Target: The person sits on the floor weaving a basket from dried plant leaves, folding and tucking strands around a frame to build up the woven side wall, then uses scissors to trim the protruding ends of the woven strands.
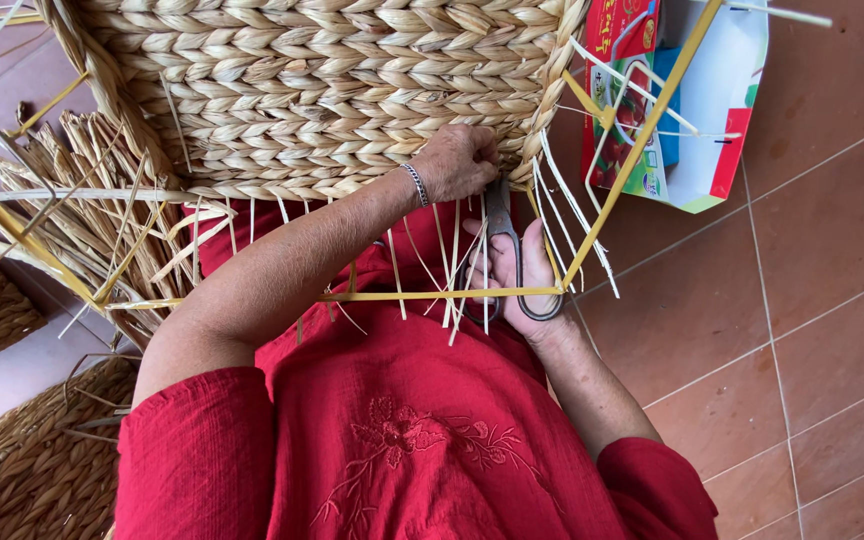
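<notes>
A large basket [312, 90] woven of pale dried straw rests on my lap, built on a yellow metal frame [452, 294]. My left hand [457, 160], a thin bracelet on its wrist, grips the woven edge near the bottom right corner. Just below it, my right hand [522, 275] holds dark metal scissors [500, 225], blades pointing up at the loose straw ends [567, 215] hanging from the weave. I wear a red embroidered top.
Loose straw bundles [82, 190] lie at the left. Two finished woven baskets [22, 470] sit at the lower left. A colourful cardboard box [697, 120] lies on the reddish tiled floor [812, 300] at the upper right.
</notes>
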Demonstrator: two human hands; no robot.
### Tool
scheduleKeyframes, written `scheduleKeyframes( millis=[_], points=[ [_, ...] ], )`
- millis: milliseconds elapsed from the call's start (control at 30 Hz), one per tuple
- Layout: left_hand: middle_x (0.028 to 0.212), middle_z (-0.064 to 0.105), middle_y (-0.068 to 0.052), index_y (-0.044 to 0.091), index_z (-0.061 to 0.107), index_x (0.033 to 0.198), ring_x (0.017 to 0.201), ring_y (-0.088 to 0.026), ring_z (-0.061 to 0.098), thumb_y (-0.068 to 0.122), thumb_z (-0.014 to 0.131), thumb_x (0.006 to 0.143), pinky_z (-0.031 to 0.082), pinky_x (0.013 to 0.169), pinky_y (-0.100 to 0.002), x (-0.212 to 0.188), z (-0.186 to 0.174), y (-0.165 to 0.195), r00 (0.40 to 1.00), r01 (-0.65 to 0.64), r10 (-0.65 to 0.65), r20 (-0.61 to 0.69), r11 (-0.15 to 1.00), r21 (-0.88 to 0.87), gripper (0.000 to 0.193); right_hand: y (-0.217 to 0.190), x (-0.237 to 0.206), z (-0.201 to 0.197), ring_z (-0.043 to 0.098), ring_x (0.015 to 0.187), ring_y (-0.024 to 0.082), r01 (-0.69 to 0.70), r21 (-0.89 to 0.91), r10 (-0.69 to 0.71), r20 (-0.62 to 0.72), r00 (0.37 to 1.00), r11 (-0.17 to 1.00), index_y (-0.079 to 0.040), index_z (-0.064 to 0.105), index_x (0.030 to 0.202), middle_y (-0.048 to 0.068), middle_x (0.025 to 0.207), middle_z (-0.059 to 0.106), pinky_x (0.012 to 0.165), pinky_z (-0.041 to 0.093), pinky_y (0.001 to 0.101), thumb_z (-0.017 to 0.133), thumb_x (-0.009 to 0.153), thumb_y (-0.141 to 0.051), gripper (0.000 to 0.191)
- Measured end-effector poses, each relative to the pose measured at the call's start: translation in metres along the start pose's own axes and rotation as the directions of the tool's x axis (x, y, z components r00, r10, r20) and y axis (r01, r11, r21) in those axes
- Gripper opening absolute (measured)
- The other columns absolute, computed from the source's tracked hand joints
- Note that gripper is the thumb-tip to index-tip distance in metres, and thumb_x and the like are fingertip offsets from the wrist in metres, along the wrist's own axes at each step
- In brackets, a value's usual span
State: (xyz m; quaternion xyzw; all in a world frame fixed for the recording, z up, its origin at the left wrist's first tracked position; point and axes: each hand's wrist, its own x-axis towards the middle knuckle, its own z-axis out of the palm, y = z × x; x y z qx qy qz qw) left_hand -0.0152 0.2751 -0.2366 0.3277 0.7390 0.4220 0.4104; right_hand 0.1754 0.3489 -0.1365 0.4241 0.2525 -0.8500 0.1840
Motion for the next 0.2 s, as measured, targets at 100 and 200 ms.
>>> scheduleKeyframes(
  millis=[100,200],
  points=[
    [0.085,0.075,-0.014,0.004,0.072,0.090,0.084,-0.029,0.073,0.016,0.070,0.080,0.058,0.081,-0.040,-0.001,0.003,-0.003,1.000,-0.027,0.027,-0.007,0.999,0.035,0.016,0.005,0.008,-0.009,0.036,0.058,0.009,0.035,0.006,-0.035,0.001,0.999,0.999,0.004,0.044,0.143,-0.003,0.075,0.041,0.051,0.032,0.0216,0.038,0.084,-0.084,0.106],
    [0.085,0.075,-0.014,0.004,0.072,0.089,0.086,-0.030,0.073,0.015,0.068,0.080,0.057,0.083,-0.041,0.002,0.007,-0.008,0.998,-0.062,0.062,-0.006,0.995,0.078,0.015,0.017,0.016,-0.030,0.031,0.056,0.005,0.125,-0.054,-0.123,0.042,0.992,0.991,0.009,0.046,0.146,-0.005,0.075,0.035,0.050,0.028,0.0191,0.039,0.096,-0.086,0.108]
  ],
)
